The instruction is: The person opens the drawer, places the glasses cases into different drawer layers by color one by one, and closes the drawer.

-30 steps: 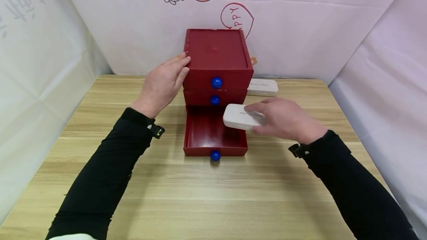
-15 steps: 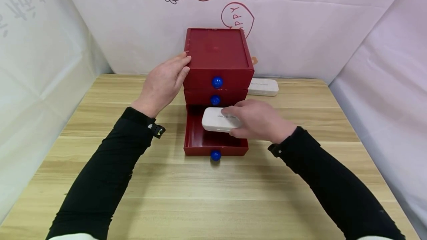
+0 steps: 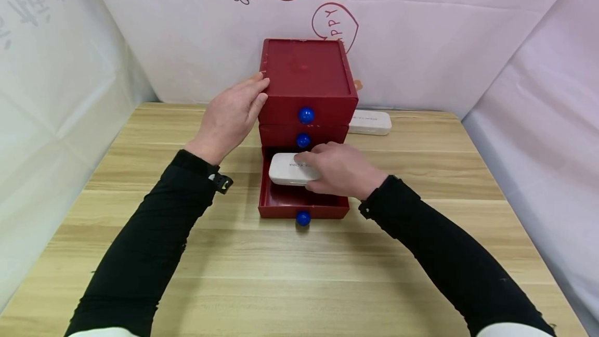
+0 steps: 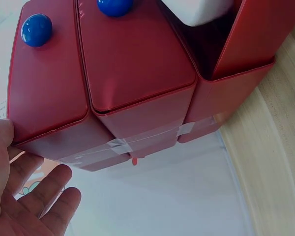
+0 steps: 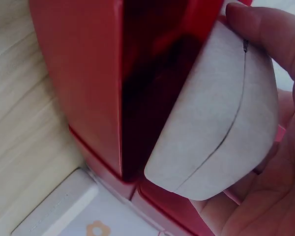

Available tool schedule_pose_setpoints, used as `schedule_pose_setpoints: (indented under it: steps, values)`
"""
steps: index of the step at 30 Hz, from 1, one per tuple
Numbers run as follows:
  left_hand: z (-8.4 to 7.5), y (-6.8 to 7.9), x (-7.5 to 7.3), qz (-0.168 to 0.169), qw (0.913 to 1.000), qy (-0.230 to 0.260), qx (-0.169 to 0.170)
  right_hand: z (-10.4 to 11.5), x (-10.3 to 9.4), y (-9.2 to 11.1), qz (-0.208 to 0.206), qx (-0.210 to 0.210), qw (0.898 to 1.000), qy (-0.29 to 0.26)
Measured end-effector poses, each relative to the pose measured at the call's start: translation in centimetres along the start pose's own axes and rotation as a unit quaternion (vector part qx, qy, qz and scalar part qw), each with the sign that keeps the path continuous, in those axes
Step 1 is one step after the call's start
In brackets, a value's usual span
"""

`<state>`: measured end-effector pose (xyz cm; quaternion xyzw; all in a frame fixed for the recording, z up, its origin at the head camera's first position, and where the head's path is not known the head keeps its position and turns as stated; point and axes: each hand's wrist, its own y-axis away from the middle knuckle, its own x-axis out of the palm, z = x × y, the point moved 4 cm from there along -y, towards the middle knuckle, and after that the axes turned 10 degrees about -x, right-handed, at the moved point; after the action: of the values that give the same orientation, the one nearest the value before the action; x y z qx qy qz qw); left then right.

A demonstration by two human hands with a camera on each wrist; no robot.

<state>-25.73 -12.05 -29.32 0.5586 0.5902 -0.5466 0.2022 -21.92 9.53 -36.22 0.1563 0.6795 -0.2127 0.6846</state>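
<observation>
A red cabinet of three stacked drawers [image 3: 306, 69] with blue knobs stands on the wooden table. Its bottom drawer [image 3: 304, 212] is pulled out, while the upper two are closed. My right hand [image 3: 343, 173] pinches a white glasses case [image 3: 287, 169] between thumb and fingers, over that drawer. The seam along the case's side shows in the right wrist view, and the case looks tilted there. My left hand [image 3: 229, 116] rests against the cabinet's upper left side. In the left wrist view its thumb touches the top drawer's edge, and the other fingers [image 4: 44, 191] are loosely extended.
Another white case [image 3: 370, 122] lies on the table behind the cabinet, to its right. A printed white cloth [image 3: 421, 51] hangs behind the table, with more white cloth at both sides. Clear tape [image 4: 120, 146] runs across the cabinet's side.
My right hand has carried the white glasses case leftward from the drawer's right edge to over its inside. The left hand has stayed on the cabinet.
</observation>
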Motion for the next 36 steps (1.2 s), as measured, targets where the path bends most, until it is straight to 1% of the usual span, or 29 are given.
schedule_pose_setpoints:
  steps: [5,9,19,27,36]
  values:
    - [0.0,0.0,0.0,0.0,1.0,0.001,-0.001,0.0,0.9,-0.8,0.019,0.002,1.0,0.01]
    - [0.0,0.0,-0.1,0.0,1.0,0.001,-0.001,-0.2,1.8,-1.1,0.023,-0.006,1.0,0.019]
    - [0.0,0.0,0.1,0.007,0.9999,-0.001,-0.008,-0.8,3.5,-1.7,0.047,0.003,0.999,0.015]
    - [0.0,0.0,0.0,0.003,1.0,0.0,-0.007,-1.1,4.2,-1.9,0.04,-0.007,0.999,0.029]
    - [0.1,0.0,0.0,0.001,0.9999,-0.001,-0.011,-1.7,5.2,-2.2,0.033,-0.009,0.999,0.024]
